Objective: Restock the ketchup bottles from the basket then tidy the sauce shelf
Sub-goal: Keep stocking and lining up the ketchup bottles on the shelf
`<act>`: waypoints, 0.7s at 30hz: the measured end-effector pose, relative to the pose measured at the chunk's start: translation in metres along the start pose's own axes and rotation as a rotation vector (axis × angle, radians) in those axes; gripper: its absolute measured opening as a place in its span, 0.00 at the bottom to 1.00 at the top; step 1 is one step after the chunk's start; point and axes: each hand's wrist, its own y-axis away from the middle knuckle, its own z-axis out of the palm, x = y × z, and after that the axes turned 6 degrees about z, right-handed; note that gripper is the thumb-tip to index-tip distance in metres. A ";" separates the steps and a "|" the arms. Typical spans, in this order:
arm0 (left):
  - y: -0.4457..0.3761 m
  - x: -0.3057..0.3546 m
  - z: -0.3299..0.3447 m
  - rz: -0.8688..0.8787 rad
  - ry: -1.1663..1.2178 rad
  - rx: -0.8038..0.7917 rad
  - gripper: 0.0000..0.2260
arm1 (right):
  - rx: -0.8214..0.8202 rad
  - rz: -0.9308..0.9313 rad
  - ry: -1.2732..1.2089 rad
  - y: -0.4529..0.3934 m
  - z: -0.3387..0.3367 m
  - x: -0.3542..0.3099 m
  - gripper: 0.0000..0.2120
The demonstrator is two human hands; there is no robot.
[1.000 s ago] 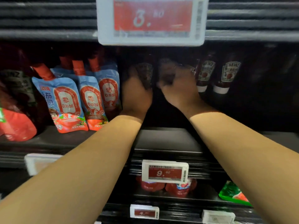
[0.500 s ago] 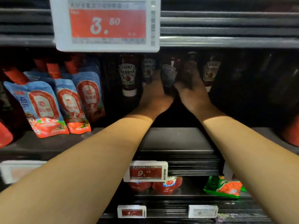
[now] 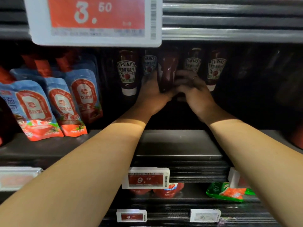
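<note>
Shelf (image 3: 178, 143), dark and deep, holds ketchup bottles (image 3: 128, 72) beside pouches (image 3: 65, 102).

Both forearms were bare, with no sleeve, watch or bracelet showing anywhere along them up to the frame's edge. The right hand (image 3: 193, 90) wore a thin, pale metal ring (image 3: 195, 77) on one finger, sitting just above the place where the fingers closed; which finger it was could not be told in the dim light. The left hand (image 3: 152, 94) carried no ring or other wear on the parts that showed, and both hands lay in the shelf's shadow from the wrist forward, so finer detail such as the nails was lost.
</note>
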 end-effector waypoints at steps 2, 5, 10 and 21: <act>-0.002 -0.005 -0.003 -0.051 0.000 0.007 0.31 | -0.011 -0.035 0.037 0.002 0.001 -0.001 0.20; -0.005 -0.013 -0.009 -0.106 0.035 0.013 0.30 | 0.043 -0.076 0.056 -0.001 0.004 0.003 0.20; -0.002 -0.010 -0.019 -0.073 0.021 -0.085 0.25 | -0.059 -0.071 0.241 -0.023 0.014 0.001 0.27; 0.010 -0.004 -0.048 -0.317 -0.321 0.474 0.32 | 0.196 -0.212 0.427 -0.044 0.046 0.006 0.31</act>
